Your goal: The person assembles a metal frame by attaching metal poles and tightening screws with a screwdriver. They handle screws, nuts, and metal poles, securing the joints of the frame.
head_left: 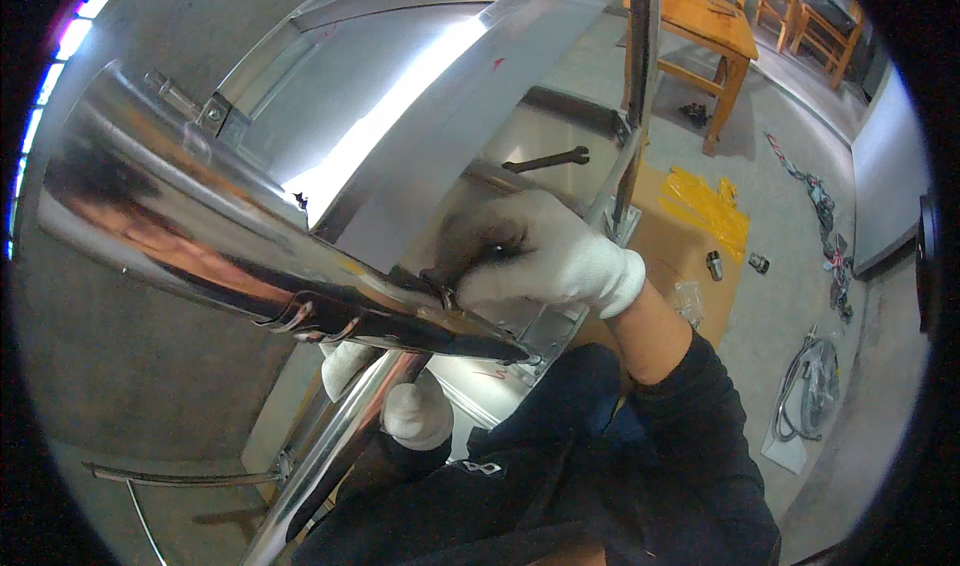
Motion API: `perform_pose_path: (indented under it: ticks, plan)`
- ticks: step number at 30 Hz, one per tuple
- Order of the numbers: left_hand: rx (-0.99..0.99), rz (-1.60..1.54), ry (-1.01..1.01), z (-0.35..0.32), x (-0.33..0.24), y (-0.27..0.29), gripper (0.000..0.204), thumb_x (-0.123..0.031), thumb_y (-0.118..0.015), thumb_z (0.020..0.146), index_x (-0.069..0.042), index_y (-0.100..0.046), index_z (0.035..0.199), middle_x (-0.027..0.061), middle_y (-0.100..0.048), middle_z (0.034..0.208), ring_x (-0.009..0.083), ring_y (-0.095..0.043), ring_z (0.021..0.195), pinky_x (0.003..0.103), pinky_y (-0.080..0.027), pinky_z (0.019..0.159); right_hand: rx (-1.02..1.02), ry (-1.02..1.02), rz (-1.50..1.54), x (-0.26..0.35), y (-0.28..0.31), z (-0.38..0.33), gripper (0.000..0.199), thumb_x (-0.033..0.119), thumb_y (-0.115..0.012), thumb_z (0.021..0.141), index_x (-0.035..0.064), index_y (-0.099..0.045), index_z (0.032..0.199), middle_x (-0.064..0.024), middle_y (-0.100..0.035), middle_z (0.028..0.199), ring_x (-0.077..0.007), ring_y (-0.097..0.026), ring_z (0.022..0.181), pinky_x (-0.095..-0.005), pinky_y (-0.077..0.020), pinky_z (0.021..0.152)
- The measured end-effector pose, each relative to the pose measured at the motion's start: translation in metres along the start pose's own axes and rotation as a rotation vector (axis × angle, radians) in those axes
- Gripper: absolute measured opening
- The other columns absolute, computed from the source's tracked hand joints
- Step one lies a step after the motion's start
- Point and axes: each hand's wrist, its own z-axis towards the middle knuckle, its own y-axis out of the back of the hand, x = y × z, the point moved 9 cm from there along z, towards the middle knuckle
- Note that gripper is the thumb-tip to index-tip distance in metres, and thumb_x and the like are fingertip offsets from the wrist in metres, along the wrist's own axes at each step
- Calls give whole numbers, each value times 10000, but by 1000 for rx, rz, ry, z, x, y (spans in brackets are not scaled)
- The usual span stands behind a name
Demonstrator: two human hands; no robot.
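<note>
My right hand (545, 251), in a white glove with dark smudges, bends its fingers against the inner edge of a large polished steel cylinder (170, 206). Its fingertips are closed, and whatever they pinch there is too hidden to make out. Lower down, my left hand (417, 414), also gloved in white, shows on both sides of a shiny steel tube (350, 416) and wraps round it beneath the cylinder. The cylinder covers part of that hand. Beyond my right hand, an open-ended wrench (545, 160) lies on a steel surface within the metal frame (640, 86).
A wooden chair (705, 21) stands at the far right. Cardboard (665, 236) on the floor bears yellow plastic (705, 206) and a small metal fitting (714, 265). Farther right lie a twisted cord (820, 206) and a coiled hose (800, 396). A curved rail (180, 478) is at lower left.
</note>
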Motion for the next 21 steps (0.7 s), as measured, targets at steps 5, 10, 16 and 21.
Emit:
perform_pose_path:
  ticks: [5,10,16,21]
  plan:
    - [-71,-115,193,-7,21,5,437,-356,-506,1003,50,-658,1053,155,-579,1134,309,-564,995,423,-506,828,7,-25,-15,1,-1,3,267,73,-719,769,-25,-684,1015,-93,-692,921,-143,-625,849,-281,-501,783]
    - [-58,-152,248,-4,25,1,410,-380,-554,968,-7,-630,1120,171,-568,1186,322,-575,1010,430,-520,847,32,23,12,6,-1,2,262,73,-722,773,-27,-683,1012,-96,-688,925,-139,-624,846,-281,-501,781]
    - [-102,-190,171,-6,37,16,668,-387,-778,801,48,-444,1183,261,-584,1127,319,-649,997,416,-565,873,-12,13,64,0,2,0,257,59,-739,754,-24,-694,993,-93,-687,933,-149,-630,849,-279,-502,792]
    - [-75,-187,200,-4,36,11,674,-403,-768,818,45,-439,1198,257,-589,1122,314,-651,980,414,-564,869,3,28,-30,-1,3,2,235,75,-730,775,-29,-688,982,-94,-683,924,-159,-630,850,-288,-501,795]
